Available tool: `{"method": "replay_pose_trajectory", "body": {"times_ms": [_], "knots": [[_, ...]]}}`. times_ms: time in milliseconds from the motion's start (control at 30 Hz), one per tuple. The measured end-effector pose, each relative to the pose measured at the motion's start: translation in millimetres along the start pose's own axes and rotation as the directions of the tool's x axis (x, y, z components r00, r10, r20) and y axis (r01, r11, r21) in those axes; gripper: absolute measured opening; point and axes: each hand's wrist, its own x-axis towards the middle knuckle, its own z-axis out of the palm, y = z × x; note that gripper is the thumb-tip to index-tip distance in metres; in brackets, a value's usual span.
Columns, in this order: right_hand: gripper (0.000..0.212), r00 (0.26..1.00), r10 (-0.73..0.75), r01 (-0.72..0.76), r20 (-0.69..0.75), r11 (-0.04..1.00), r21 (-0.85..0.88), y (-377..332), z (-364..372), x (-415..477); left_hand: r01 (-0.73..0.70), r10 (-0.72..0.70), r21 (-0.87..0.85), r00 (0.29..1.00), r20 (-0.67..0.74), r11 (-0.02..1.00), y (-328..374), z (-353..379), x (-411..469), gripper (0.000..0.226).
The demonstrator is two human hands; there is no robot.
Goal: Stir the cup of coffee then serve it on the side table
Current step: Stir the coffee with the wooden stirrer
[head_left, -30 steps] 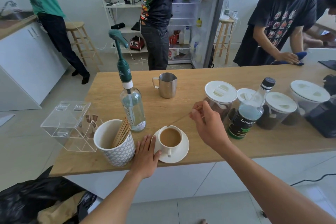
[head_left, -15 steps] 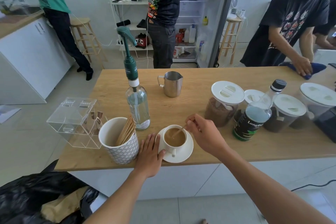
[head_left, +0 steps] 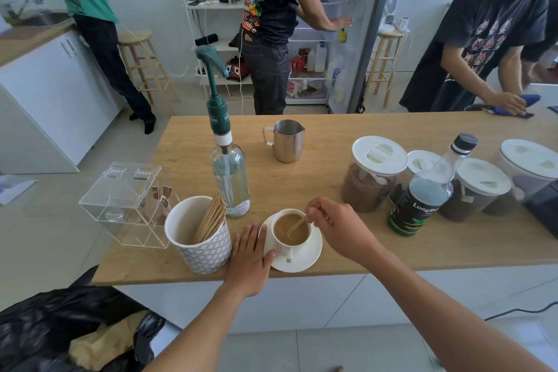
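Observation:
A white cup of milky coffee [head_left: 291,232] stands on a white saucer [head_left: 308,260] near the front edge of the wooden counter [head_left: 332,142]. My right hand [head_left: 338,225] pinches a thin wooden stir stick [head_left: 297,225] whose lower end dips into the coffee. My left hand [head_left: 252,257] lies flat on the counter, its fingers apart, its thumb touching the cup and the saucer's left rim.
A patterned cup of wooden stir sticks [head_left: 199,235] and a clear acrylic box [head_left: 126,205] stand left of the saucer. Behind are a pump bottle [head_left: 229,172], a steel jug [head_left: 287,140], lidded jars [head_left: 371,172] and a dark bottle [head_left: 422,193]. Three people stand beyond the counter.
My right hand came down from above the counter and put the stick's end into the coffee. My left hand stays beside the saucer.

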Motion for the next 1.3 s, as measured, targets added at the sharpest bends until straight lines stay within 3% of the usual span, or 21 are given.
{"method": "replay_pose_trajectory", "body": {"times_ms": [267,567,800,1033,1233,1300], "knots": [[0.021,0.994,-0.005,-0.021,-0.109,0.972,-0.234,1.8,-8.5,1.5,-0.004,0.004,-0.003,1.0,-0.019,1.0,-1.4,2.2,0.4,0.064],[0.021,0.999,-0.041,0.041,0.006,0.993,-0.112,-10.5,7.0,-2.4,-0.003,0.003,-0.003,0.999,-0.039,1.0,-0.5,2.2,-0.1,0.064],[0.02,0.992,-0.029,-0.006,-0.124,0.961,-0.276,-1.5,-8.9,2.3,-0.001,0.001,0.011,1.0,-0.024,1.0,-1.4,2.5,0.1,0.065],[0.018,1.0,-0.021,0.021,0.012,1.0,-0.011,-6.9,-7.0,-0.9,-0.003,0.003,0.006,0.999,-0.032,1.0,-1.0,2.6,-0.8,0.065],[0.019,0.999,-0.009,-0.001,-0.045,0.976,-0.218,-4.4,-20.2,1.7,0.004,-0.003,0.008,0.999,-0.032,1.0,0.1,1.8,-0.5,0.063],[0.019,0.998,-0.037,0.024,-0.057,0.977,-0.211,-4.7,-21.0,2.9,0.001,0.0,0.007,0.999,-0.035,1.0,0.0,1.8,-0.7,0.063]]}}
